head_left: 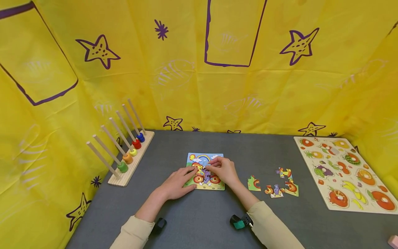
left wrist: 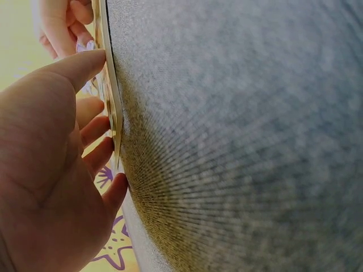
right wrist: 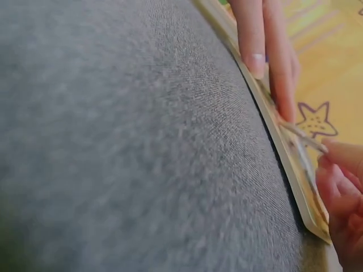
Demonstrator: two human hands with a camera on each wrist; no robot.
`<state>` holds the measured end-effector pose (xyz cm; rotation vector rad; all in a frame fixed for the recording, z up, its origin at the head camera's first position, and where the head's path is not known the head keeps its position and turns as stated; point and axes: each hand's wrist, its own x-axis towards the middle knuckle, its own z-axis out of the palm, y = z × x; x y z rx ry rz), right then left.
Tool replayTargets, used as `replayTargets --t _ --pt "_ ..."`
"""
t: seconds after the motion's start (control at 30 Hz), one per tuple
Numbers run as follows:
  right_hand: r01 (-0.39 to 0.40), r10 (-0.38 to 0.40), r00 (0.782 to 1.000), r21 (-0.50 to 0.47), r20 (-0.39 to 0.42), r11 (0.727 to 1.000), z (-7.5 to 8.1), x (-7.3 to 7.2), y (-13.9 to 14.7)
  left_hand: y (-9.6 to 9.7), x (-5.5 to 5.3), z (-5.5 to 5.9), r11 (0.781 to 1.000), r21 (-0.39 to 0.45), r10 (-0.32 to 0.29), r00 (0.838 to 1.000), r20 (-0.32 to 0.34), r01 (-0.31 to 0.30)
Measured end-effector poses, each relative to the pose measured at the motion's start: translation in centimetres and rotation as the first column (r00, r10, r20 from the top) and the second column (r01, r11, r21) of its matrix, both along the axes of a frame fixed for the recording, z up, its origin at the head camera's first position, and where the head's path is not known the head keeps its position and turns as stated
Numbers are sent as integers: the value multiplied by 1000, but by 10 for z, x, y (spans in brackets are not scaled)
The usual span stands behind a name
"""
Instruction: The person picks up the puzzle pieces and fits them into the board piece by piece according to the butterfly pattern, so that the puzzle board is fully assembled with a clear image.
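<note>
A small jigsaw puzzle board [head_left: 219,187] with a butterfly, a sun and a rainbow lies on the dark grey table. My left hand [head_left: 174,185] rests at its left side, fingers extended over the picture and thumb by the near edge. From the right, my right hand [head_left: 225,171] pinches a thin puzzle piece [right wrist: 303,137] between thumb and fingers. In the right wrist view that piece is tilted, one edge down at the board near the left fingertips. Several loose puzzle pieces [head_left: 254,184] lie to the right of the board, some touching each other.
At left stands a wooden peg rack [head_left: 113,181] with upright rods and coloured rings. A fruit peg puzzle board [head_left: 370,206] lies at the right. A pink block [head_left: 393,241] sits at the lower right corner. Yellow cloth [head_left: 186,93] encloses the table's back and sides.
</note>
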<state>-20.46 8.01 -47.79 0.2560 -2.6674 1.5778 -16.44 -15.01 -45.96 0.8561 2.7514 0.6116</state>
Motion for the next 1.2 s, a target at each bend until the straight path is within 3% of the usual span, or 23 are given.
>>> replayTargets --t 0.33,1.2 --pt "20 -13 998 120 -55 993 -1 -7 -5 0 0 -3 999 -22 -34 999 -18 33" --pt "38 -47 999 318 22 947 2 -9 -11 0 1 -1 998 -32 -46 998 -45 44"
